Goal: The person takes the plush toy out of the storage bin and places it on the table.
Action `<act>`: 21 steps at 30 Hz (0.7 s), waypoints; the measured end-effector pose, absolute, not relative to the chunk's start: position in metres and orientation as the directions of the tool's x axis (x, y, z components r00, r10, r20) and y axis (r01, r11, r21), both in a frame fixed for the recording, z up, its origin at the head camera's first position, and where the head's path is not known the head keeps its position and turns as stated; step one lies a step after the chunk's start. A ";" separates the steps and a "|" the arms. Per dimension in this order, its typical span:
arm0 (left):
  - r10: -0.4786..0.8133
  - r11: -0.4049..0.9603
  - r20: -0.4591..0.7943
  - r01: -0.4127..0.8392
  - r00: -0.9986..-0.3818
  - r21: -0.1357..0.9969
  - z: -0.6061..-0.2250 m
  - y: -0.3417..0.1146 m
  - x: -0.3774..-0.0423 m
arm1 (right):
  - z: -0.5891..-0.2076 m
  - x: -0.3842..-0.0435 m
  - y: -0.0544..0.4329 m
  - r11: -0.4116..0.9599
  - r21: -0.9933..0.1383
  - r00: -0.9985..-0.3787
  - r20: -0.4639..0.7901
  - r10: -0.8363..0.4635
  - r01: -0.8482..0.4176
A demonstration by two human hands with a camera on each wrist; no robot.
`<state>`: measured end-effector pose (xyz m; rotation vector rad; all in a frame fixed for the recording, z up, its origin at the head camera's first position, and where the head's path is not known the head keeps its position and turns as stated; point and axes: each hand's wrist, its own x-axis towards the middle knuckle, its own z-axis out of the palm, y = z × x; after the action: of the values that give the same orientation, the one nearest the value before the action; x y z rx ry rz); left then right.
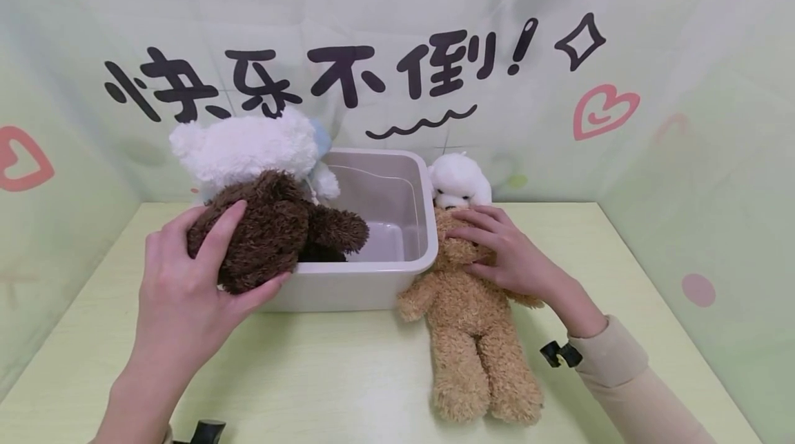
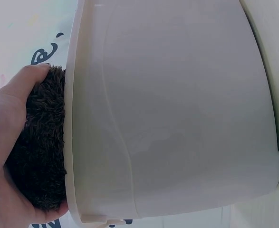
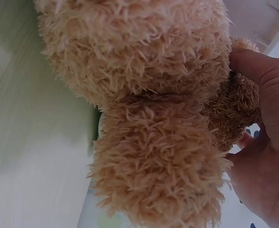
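My left hand (image 1: 186,285) grips the head of a dark brown plush toy (image 1: 263,230), with the thumb and fingers spread round it. The brown toy lies over the front left rim of a grey-white plastic bin (image 1: 354,288), one limb reaching inside. In the left wrist view the bin's wall (image 2: 187,109) hides most of the toy. My right hand (image 1: 512,254) holds a tan teddy bear (image 1: 468,313) at its head, fingers over the face. The bear is beside the bin's right end, legs toward me. Its fur (image 3: 153,156) fills much of the right wrist view.
A white fluffy plush toy (image 1: 248,147) with a bit of light blue is at the bin's left end, behind the brown one. Another white plush toy (image 1: 459,178) stands behind the tan bear's head. A printed cloth wall (image 1: 522,112) encloses the pale table (image 1: 348,375).
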<state>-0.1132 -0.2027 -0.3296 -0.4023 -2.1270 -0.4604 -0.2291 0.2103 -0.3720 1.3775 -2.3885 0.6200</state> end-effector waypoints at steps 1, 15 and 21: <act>0.112 0.878 0.829 0.446 -0.547 0.175 -0.329 -0.203 -0.113 | -0.372 -0.229 0.210 0.447 -0.218 -0.496 0.463 -0.735 -0.867; 0.107 0.883 0.826 0.435 -0.554 0.177 -0.329 -0.204 -0.113 | -0.366 -0.224 0.209 0.533 -0.237 -0.583 0.342 -0.737 -0.813; 0.107 0.885 0.819 0.429 -0.563 0.180 -0.329 -0.204 -0.112 | -0.354 -0.220 0.212 0.538 -0.227 -0.584 0.328 -0.742 -0.812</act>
<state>-0.1123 -0.2040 -0.3288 -0.3849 -2.1475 -0.4540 -0.2196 0.2117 -0.3542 1.3206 -2.5821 0.5324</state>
